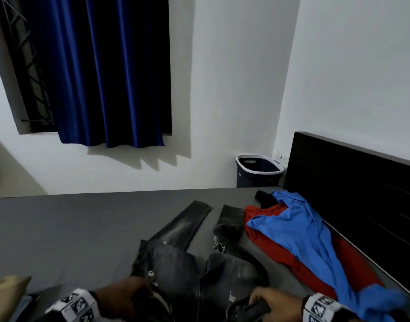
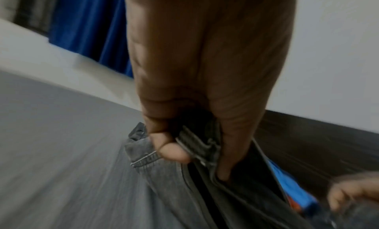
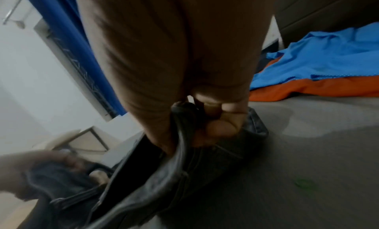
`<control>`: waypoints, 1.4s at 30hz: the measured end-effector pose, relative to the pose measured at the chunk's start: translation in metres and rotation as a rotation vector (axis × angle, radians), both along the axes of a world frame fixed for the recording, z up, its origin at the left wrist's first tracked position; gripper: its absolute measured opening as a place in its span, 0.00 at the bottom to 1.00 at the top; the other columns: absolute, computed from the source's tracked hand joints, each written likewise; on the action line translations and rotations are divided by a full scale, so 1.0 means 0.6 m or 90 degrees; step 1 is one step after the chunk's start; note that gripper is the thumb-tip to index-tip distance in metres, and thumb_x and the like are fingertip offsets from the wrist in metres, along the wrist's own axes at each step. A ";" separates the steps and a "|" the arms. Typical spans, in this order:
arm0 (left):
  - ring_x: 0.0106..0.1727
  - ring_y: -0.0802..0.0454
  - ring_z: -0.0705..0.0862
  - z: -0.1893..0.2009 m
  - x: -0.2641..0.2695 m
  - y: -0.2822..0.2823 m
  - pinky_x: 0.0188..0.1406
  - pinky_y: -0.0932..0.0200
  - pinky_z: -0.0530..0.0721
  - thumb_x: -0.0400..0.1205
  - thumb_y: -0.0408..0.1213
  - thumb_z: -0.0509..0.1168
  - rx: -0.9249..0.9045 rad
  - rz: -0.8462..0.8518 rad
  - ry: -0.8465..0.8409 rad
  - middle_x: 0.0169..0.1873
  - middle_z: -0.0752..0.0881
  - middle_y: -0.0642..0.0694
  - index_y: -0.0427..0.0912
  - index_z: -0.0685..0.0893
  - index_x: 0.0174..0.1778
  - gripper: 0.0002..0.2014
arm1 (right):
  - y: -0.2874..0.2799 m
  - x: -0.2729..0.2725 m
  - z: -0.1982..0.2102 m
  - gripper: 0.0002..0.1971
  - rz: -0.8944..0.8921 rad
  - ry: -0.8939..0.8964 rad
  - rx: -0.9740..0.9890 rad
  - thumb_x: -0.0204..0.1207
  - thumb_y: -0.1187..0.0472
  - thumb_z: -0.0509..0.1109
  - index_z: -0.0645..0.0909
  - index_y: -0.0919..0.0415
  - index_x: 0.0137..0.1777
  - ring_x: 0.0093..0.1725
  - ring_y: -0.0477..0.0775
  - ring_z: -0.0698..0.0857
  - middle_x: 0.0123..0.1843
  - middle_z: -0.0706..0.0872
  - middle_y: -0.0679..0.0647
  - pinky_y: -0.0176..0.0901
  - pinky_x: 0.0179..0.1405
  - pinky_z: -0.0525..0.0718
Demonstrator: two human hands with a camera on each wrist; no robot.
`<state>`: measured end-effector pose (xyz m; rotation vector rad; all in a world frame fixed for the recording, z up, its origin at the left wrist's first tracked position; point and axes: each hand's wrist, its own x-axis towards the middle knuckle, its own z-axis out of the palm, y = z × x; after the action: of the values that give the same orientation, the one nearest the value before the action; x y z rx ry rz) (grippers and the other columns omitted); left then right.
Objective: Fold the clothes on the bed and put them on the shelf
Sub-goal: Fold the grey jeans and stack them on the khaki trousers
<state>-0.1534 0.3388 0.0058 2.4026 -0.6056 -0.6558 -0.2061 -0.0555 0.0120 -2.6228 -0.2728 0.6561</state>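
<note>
Faded black jeans [image 1: 183, 254] lie on the grey bed [image 1: 60, 231], legs pointing away from me and spread apart. My left hand [image 1: 129, 292] grips the waistband at its left end; in the left wrist view the left hand [image 2: 178, 145] pinches the denim [image 2: 164, 188] between thumb and fingers. My right hand [image 1: 266, 300] grips the waistband's right end, and the right wrist view shows the right hand [image 3: 215, 124] curled round the bunched waistband [image 3: 184, 159]. A blue shirt [image 1: 299, 231] lies over a red garment [image 1: 276, 249] to the right.
A dark headboard [image 1: 352, 187] runs along the bed's right side. A dark laundry basket [image 1: 257, 170] stands in the corner beyond the bed. A black cloth [image 1: 264, 197] lies by the blue shirt. A blue curtain [image 1: 111, 70] hangs on the far wall.
</note>
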 end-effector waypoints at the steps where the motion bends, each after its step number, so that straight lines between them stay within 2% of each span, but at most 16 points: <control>1: 0.44 0.54 0.88 0.012 0.018 0.008 0.44 0.61 0.87 0.74 0.42 0.70 -0.006 0.058 0.034 0.44 0.88 0.53 0.60 0.86 0.49 0.09 | -0.004 0.024 0.020 0.11 -0.044 -0.031 0.014 0.78 0.65 0.64 0.76 0.45 0.47 0.40 0.30 0.80 0.42 0.76 0.36 0.26 0.49 0.78; 3: 0.22 0.54 0.78 0.074 0.057 0.005 0.21 0.64 0.78 0.72 0.35 0.68 -0.030 0.175 0.020 0.24 0.80 0.50 0.47 0.85 0.39 0.03 | -0.010 0.082 0.069 0.15 -0.109 -0.125 0.031 0.77 0.68 0.62 0.76 0.45 0.37 0.43 0.41 0.86 0.37 0.82 0.44 0.29 0.38 0.77; 5: 0.15 0.57 0.73 0.180 0.106 -0.006 0.16 0.67 0.72 0.73 0.32 0.71 -0.139 0.289 -0.058 0.17 0.75 0.50 0.36 0.81 0.36 0.05 | -0.013 0.149 0.140 0.13 -0.242 -0.206 0.148 0.79 0.70 0.59 0.79 0.54 0.39 0.42 0.60 0.89 0.37 0.85 0.56 0.35 0.29 0.80; 7: 0.22 0.54 0.81 0.315 0.130 -0.013 0.23 0.65 0.80 0.80 0.27 0.69 -0.281 0.335 -0.156 0.24 0.82 0.44 0.35 0.84 0.39 0.04 | -0.017 0.193 0.261 0.11 -0.350 -0.337 0.271 0.80 0.70 0.58 0.80 0.60 0.44 0.35 0.62 0.86 0.38 0.84 0.61 0.41 0.23 0.83; 11: 0.45 0.59 0.87 0.578 0.128 -0.026 0.47 0.65 0.84 0.81 0.30 0.69 -0.572 0.335 -0.531 0.49 0.88 0.47 0.43 0.88 0.55 0.09 | 0.005 0.200 0.529 0.12 -0.391 -0.741 0.532 0.67 0.65 0.62 0.81 0.49 0.45 0.50 0.56 0.84 0.47 0.85 0.50 0.52 0.54 0.85; 13: 0.56 0.62 0.85 0.666 0.104 -0.034 0.58 0.64 0.83 0.79 0.39 0.72 -0.582 0.305 -0.722 0.55 0.86 0.54 0.48 0.90 0.56 0.10 | 0.018 0.180 0.610 0.14 -0.328 -0.862 0.624 0.70 0.66 0.64 0.78 0.46 0.50 0.51 0.47 0.83 0.50 0.83 0.45 0.41 0.56 0.82; 15: 0.58 0.51 0.86 0.706 0.105 -0.031 0.62 0.53 0.85 0.78 0.41 0.72 -0.577 0.326 -0.723 0.55 0.86 0.48 0.53 0.90 0.52 0.08 | 0.029 0.164 0.646 0.13 -0.297 -0.842 0.642 0.73 0.64 0.65 0.76 0.45 0.52 0.52 0.47 0.84 0.52 0.83 0.46 0.41 0.55 0.84; 17: 0.47 0.42 0.87 0.713 0.099 -0.027 0.51 0.46 0.88 0.80 0.33 0.69 -0.597 0.328 -0.594 0.46 0.87 0.39 0.47 0.89 0.44 0.05 | 0.027 0.162 0.643 0.09 -0.295 -0.743 0.624 0.74 0.61 0.65 0.77 0.45 0.49 0.54 0.57 0.87 0.52 0.85 0.51 0.55 0.51 0.89; 21: 0.37 0.50 0.89 0.678 0.091 -0.008 0.35 0.59 0.88 0.81 0.28 0.65 -0.572 0.397 -0.444 0.39 0.90 0.43 0.40 0.90 0.47 0.08 | 0.012 0.144 0.586 0.09 -0.350 -0.658 0.559 0.65 0.55 0.65 0.82 0.54 0.43 0.50 0.66 0.88 0.49 0.88 0.62 0.66 0.48 0.89; 24: 0.43 0.42 0.90 0.622 0.095 -0.009 0.43 0.53 0.88 0.79 0.28 0.66 -0.562 0.431 -0.355 0.45 0.90 0.36 0.35 0.90 0.51 0.09 | 0.025 0.128 0.529 0.10 -0.370 -0.622 0.511 0.68 0.57 0.65 0.82 0.64 0.39 0.45 0.67 0.84 0.40 0.85 0.64 0.55 0.45 0.84; 27: 0.44 0.42 0.89 0.550 0.080 -0.037 0.43 0.55 0.88 0.81 0.30 0.64 -0.555 0.409 -0.277 0.44 0.90 0.37 0.39 0.90 0.50 0.09 | 0.062 0.117 0.462 0.16 -0.357 -0.514 0.544 0.67 0.58 0.63 0.84 0.71 0.45 0.45 0.67 0.85 0.45 0.88 0.67 0.55 0.47 0.83; 29: 0.48 0.43 0.88 0.508 0.060 -0.065 0.41 0.58 0.89 0.86 0.29 0.57 -0.511 0.330 -0.252 0.47 0.90 0.42 0.44 0.87 0.57 0.14 | 0.101 0.109 0.421 0.13 -0.324 -0.442 0.546 0.68 0.59 0.62 0.84 0.69 0.41 0.42 0.61 0.83 0.41 0.87 0.65 0.52 0.43 0.80; 31: 0.55 0.46 0.88 0.475 0.036 -0.099 0.49 0.55 0.90 0.87 0.30 0.56 -0.429 0.218 -0.204 0.56 0.87 0.45 0.50 0.81 0.70 0.18 | 0.148 0.102 0.386 0.10 -0.267 -0.375 0.532 0.64 0.58 0.62 0.82 0.62 0.35 0.40 0.58 0.81 0.36 0.84 0.60 0.52 0.42 0.78; 33: 0.58 0.57 0.86 0.446 0.019 -0.126 0.50 0.66 0.86 0.87 0.32 0.59 -0.341 0.109 -0.166 0.63 0.83 0.52 0.57 0.75 0.76 0.23 | 0.193 0.097 0.358 0.11 -0.211 -0.326 0.504 0.59 0.55 0.61 0.81 0.61 0.32 0.40 0.59 0.83 0.36 0.86 0.58 0.54 0.44 0.81; 38: 0.65 0.55 0.84 0.412 0.013 -0.139 0.63 0.61 0.82 0.87 0.36 0.59 -0.245 0.072 -0.081 0.68 0.83 0.50 0.54 0.75 0.77 0.21 | 0.227 0.088 0.326 0.07 -0.241 -0.183 0.573 0.68 0.61 0.63 0.82 0.59 0.36 0.39 0.60 0.84 0.35 0.84 0.58 0.53 0.43 0.81; 42: 0.44 0.56 0.82 0.393 0.023 -0.130 0.38 0.64 0.78 0.83 0.39 0.61 0.006 0.193 -0.370 0.54 0.86 0.46 0.47 0.83 0.62 0.12 | 0.231 0.082 0.306 0.14 -0.215 -0.153 0.612 0.68 0.61 0.62 0.81 0.70 0.48 0.42 0.59 0.83 0.40 0.84 0.60 0.51 0.43 0.80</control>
<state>-0.1394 0.2609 0.2415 2.6179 -0.4406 0.1792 -0.1568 0.0833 0.1956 -1.7403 -0.1495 0.0400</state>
